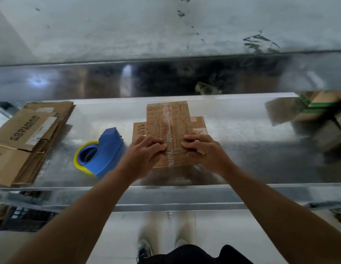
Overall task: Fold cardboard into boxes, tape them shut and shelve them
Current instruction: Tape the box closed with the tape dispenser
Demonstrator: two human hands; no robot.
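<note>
A small flattened cardboard box (168,126) with red and white print lies on the shiny metal shelf (232,141), straight ahead. My left hand (146,149) grips its near left edge with curled fingers. My right hand (201,147) grips its near right edge the same way. A side flap sticks out on each side beyond my hands. A blue tape dispenser (103,151) with a yellow roll lies on the shelf just left of my left hand.
A stack of flattened cartons (23,138) lies at the left end of the shelf. Blurred boxes (318,115) sit at the far right. A second metal shelf (166,79) overhangs above. The floor and my shoes (145,250) show below the shelf edge.
</note>
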